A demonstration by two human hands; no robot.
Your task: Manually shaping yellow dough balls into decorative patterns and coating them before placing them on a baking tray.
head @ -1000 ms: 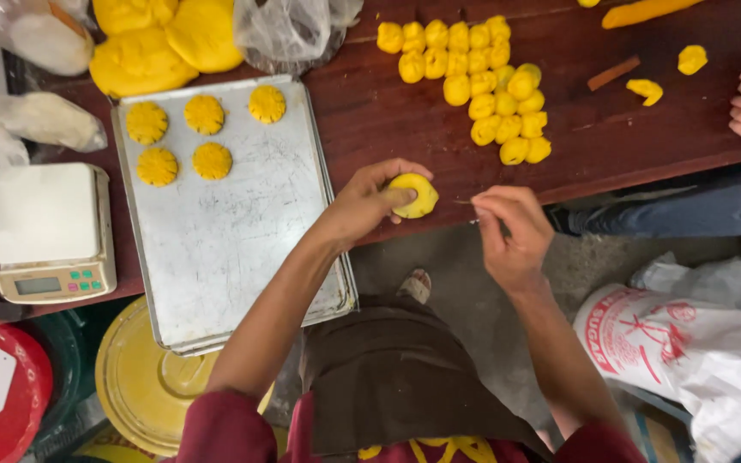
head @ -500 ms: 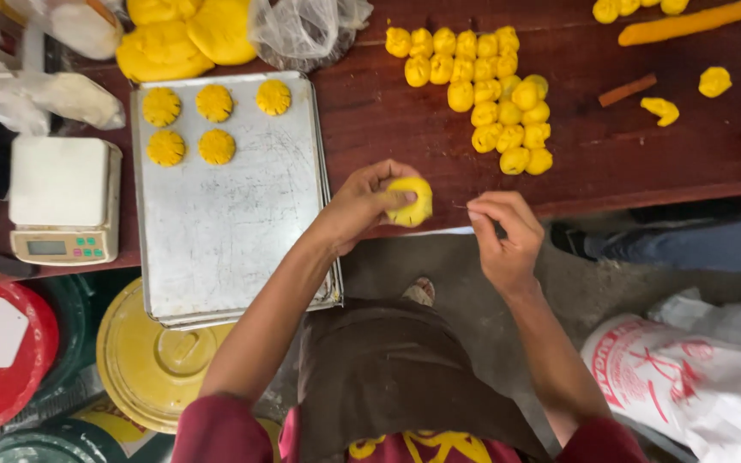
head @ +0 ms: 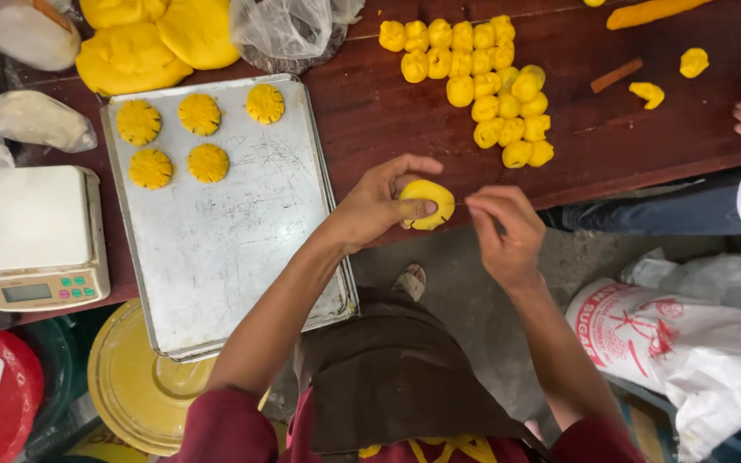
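Two hands busy over the edge of the dark red wooden desk. Beside them, the scuffed metal baking tray carries five scored yellow discs. Left hand cradles a flattened yellow dough ball, steadying it; right hand pinches a thin tool against it, apparently scoring.

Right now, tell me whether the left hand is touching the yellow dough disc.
Touching. The head view shows the left hand holding the yellow dough disc, thumb pressed across its face and fingers curled behind it, with no gap visible.
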